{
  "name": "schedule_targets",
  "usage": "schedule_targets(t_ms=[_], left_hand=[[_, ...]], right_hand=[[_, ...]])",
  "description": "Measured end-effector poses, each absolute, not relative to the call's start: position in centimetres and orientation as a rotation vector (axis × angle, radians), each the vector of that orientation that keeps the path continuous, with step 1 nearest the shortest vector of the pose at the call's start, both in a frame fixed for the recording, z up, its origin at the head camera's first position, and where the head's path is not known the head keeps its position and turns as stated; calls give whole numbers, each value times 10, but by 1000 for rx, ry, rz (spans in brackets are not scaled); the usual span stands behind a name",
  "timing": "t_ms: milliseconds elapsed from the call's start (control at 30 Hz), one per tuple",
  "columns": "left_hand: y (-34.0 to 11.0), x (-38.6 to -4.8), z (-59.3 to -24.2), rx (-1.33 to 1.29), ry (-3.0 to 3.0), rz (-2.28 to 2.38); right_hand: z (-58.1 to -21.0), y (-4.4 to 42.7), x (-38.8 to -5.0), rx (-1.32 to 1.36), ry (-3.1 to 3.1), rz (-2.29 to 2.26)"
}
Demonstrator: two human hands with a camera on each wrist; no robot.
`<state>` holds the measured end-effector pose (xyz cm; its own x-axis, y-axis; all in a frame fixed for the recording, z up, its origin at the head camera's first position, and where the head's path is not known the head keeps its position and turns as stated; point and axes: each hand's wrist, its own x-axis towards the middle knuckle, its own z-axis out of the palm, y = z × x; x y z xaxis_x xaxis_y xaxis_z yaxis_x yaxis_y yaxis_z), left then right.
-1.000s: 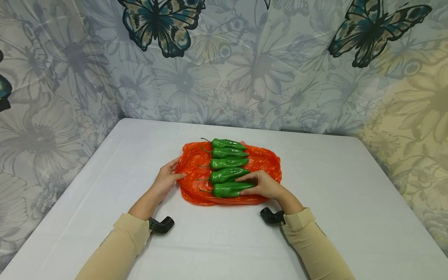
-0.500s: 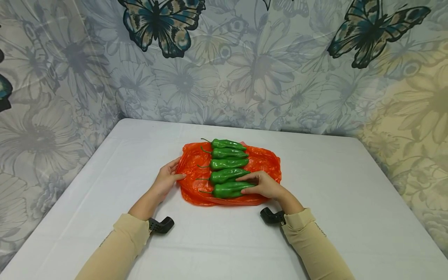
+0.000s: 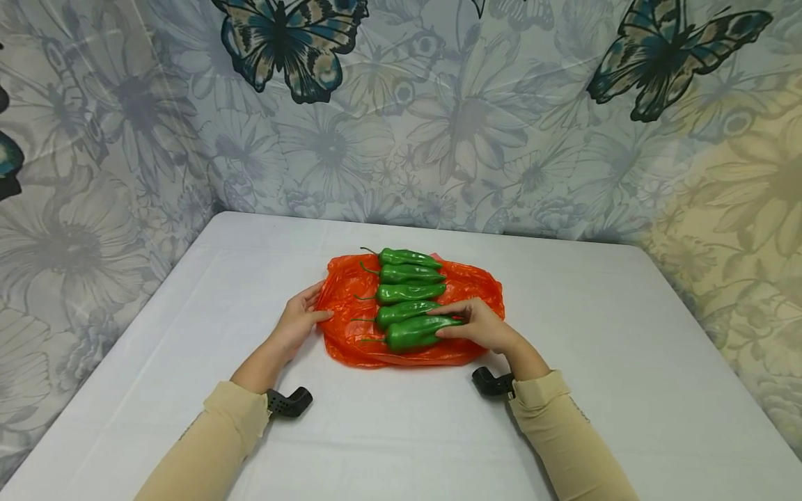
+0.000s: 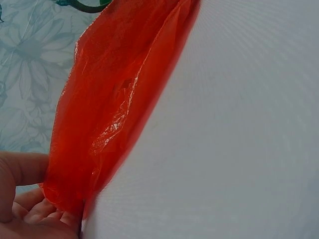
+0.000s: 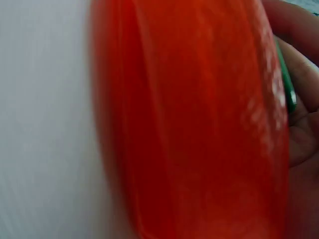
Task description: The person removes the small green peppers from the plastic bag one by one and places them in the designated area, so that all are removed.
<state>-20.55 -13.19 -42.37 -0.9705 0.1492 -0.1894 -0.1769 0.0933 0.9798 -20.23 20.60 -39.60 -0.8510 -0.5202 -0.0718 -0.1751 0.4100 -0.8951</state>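
Observation:
Several green peppers point(image 3: 410, 293) lie in a row across a flattened red plastic bag point(image 3: 347, 285), stems to the left. My right hand point(image 3: 479, 327) holds the nearest pepper point(image 3: 407, 336) by its tip end, between thumb and fingers; that pepper tilts slightly, tip up and away. In the right wrist view the bag point(image 5: 199, 124) hides most of the pepper, and only a bit of green pepper point(image 5: 288, 82) shows by the palm. My left hand point(image 3: 296, 320) pinches the bag's left edge; the left wrist view has thumb and fingers on either side of the bag point(image 4: 99, 114).
A white-covered table point(image 3: 156, 334) carries the bag near its middle. Behind it stands a wall covering point(image 3: 464, 132) with flowers and butterflies. Black wrist devices point(image 3: 289, 402) sit on both forearms.
My right hand has shifted a little right and away, and the nearest pepper's tip has swung up with it, its stem sliding slightly right. My left hand stays on the bag's edge.

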Motion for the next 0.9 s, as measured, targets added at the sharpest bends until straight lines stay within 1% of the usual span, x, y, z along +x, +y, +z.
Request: schedule_targets(t_ms=[367,900], left_hand=[[-132,-206,-425,-57,2139,1961],[-130,-206,-422,-63,2132,1969]], right_hand=[[-381,220,-207,-466,2372,-1516],[-355,263,-222,-332,2459,-1609]])
